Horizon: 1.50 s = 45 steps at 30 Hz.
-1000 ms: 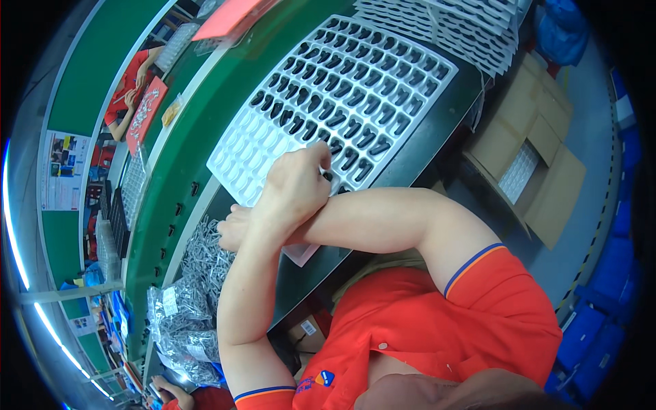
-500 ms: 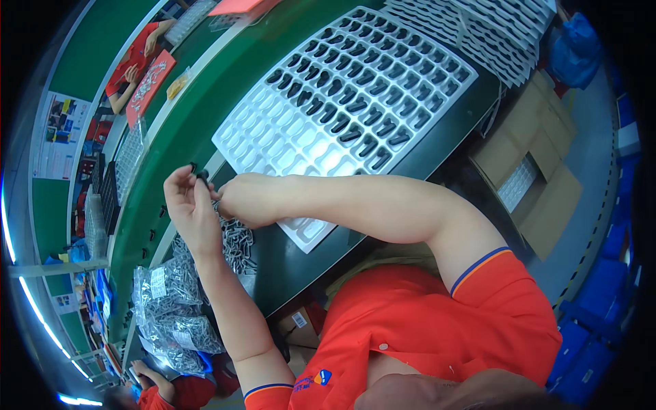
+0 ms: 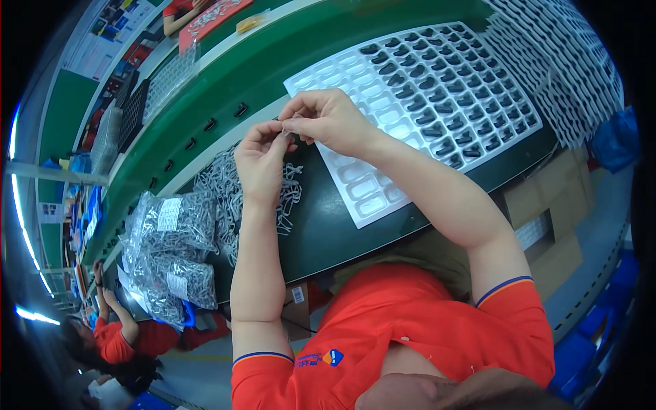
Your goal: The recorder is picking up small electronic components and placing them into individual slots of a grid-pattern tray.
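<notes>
My left hand and my right hand meet at the fingertips above a loose pile of grey metal clips. In the left fingers is a small black part, mostly covered, with only a dark bit showing. The right thumb and forefinger pinch at the same spot; whatever they grip is too small to make out. Just beyond and right of the hands lies a white moulded tray. Black parts fill its right-hand pockets, while the pockets at its left end are bare.
Clear bags of metal clips sit left of my left forearm. Several black parts lie spaced along a green belt beyond the table. Stacked white trays stand at far right, above a cardboard box. Co-workers sit at left.
The view has turned, so tray and belt appear shifted. The black part, which stuck up from my left fingertips, is now mostly covered, and my right fingertips have come up against the left ones.
</notes>
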### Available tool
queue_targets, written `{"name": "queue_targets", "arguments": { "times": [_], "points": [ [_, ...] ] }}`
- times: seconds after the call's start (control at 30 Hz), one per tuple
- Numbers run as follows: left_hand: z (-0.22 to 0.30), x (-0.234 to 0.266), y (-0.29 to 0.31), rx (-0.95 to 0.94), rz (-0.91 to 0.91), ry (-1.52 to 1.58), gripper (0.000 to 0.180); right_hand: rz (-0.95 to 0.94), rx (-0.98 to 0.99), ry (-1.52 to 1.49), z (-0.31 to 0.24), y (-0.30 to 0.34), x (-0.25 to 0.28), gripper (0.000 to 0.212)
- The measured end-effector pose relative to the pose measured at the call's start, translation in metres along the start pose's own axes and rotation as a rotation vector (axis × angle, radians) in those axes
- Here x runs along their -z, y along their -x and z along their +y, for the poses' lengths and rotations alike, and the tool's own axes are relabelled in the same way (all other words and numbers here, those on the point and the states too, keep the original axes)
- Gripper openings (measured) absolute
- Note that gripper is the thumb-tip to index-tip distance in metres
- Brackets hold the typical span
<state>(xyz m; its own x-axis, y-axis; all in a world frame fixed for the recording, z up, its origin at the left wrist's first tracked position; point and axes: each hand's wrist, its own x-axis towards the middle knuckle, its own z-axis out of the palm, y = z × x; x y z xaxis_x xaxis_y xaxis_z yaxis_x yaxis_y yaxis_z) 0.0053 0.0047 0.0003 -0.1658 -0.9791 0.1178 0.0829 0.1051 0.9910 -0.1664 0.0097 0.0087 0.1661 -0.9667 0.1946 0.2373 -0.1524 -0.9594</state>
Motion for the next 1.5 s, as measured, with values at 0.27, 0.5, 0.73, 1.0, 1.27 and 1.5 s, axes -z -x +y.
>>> {"name": "queue_targets", "arguments": {
  "times": [0.27,0.5,0.73,1.0,1.27,1.5],
  "points": [
    [0.002,0.002,0.0,0.064,0.004,0.096,0.027,0.086,0.469,0.686,0.006,0.001,0.004,0.01],
    [0.002,-0.001,0.002,0.055,-0.025,0.103,0.03,0.082,0.247,0.581,0.005,0.002,0.006,0.01],
    [0.008,0.001,0.004,0.066,-0.038,0.05,0.026,0.069,0.202,0.559,0.006,0.001,0.006,0.012],
    [0.013,0.019,-0.007,-0.031,-0.132,-0.342,0.02,0.024,0.285,0.697,0.018,0.0,0.003,0.016],
    [0.006,0.039,-0.096,-0.258,-0.004,-1.094,0.025,-0.287,0.396,1.01,0.029,0.01,-0.021,0.012],
    [-0.018,0.033,-0.149,-0.338,-0.061,-1.261,0.022,-0.36,0.335,1.075,0.038,0.009,-0.029,0.015]
  ]
}}
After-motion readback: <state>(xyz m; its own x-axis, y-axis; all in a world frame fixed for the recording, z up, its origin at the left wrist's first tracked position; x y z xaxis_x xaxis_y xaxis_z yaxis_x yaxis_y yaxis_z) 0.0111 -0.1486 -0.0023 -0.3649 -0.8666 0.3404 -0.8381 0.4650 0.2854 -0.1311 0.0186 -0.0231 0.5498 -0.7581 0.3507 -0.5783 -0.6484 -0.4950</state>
